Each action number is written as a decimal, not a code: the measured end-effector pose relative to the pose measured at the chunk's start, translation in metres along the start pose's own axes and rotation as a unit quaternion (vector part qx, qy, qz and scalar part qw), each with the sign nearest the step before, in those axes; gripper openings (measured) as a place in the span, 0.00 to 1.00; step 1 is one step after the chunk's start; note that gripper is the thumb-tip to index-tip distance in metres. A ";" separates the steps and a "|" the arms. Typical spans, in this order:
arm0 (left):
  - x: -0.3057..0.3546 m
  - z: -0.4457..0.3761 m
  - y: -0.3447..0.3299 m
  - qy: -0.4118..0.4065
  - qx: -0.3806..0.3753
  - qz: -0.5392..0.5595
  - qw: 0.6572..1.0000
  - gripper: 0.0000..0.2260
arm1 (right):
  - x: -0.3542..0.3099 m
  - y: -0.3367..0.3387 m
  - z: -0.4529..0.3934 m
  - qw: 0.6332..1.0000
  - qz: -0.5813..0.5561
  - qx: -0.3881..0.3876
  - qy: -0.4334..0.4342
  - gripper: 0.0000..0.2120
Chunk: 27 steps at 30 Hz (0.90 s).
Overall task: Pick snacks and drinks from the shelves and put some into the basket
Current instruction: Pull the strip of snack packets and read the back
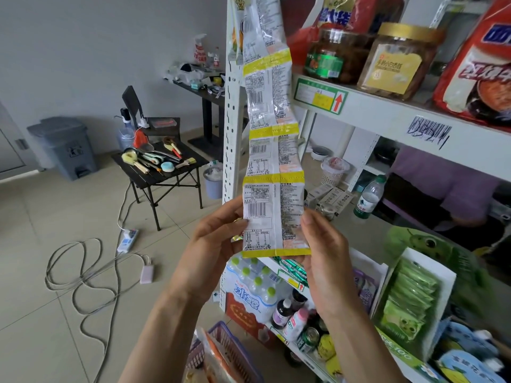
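Note:
A long strip of joined snack packets [272, 150], white with yellow seams and barcodes, hangs down from the top of the white shelf unit [387, 117]. My left hand [218, 241] pinches the left edge of the lowest packet, and my right hand [323, 250] pinches its right edge. Both hands hold it in front of the shelf's corner post. Below my arms, a purple basket [229, 346] stands on the floor with an orange packet inside. Part of the basket is hidden by my left forearm.
Shelves on the right hold jars [398, 59], red snack bags [481, 64], a water bottle [369, 200], green packets in a box [409, 299] and drink bottles and cans [298, 324]. A case of bottled water [251, 288] sits low. A folding table [157, 164], bin [65, 146] and cables [91, 275] lie left.

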<state>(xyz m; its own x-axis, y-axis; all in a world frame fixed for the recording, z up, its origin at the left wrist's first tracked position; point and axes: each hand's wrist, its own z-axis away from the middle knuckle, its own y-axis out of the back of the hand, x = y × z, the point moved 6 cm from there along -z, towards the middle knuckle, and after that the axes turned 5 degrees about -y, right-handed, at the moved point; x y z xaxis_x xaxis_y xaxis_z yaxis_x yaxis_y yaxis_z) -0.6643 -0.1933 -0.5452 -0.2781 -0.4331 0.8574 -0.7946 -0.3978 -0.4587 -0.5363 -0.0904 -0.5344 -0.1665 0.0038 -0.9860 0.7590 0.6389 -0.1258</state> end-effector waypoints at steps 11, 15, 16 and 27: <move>0.006 0.003 -0.001 -0.012 -0.025 -0.011 1.000 0.22 | 0.009 0.003 0.000 1.000 -0.006 0.016 0.001 0.11; 0.005 0.003 0.002 -0.011 -0.015 -0.024 1.000 0.21 | 0.009 0.000 0.000 1.000 -0.014 -0.001 0.002 0.12; 0.005 0.003 0.003 -0.013 -0.007 -0.037 0.999 0.20 | 0.010 -0.001 0.000 1.000 -0.011 -0.011 0.002 0.14; 0.002 -0.002 0.014 -0.100 0.075 -0.312 0.942 0.13 | 0.016 -0.014 0.000 0.978 0.162 0.029 0.124 0.14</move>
<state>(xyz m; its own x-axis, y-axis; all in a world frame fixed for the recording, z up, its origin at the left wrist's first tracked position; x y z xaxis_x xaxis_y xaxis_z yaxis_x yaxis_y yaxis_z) -0.6777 -0.1983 -0.5493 0.3372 -0.2146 0.9167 -0.6808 -0.7281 0.0800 -0.5497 -0.0994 -0.5480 -0.0533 0.3911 -0.9188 0.8309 0.5277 0.1764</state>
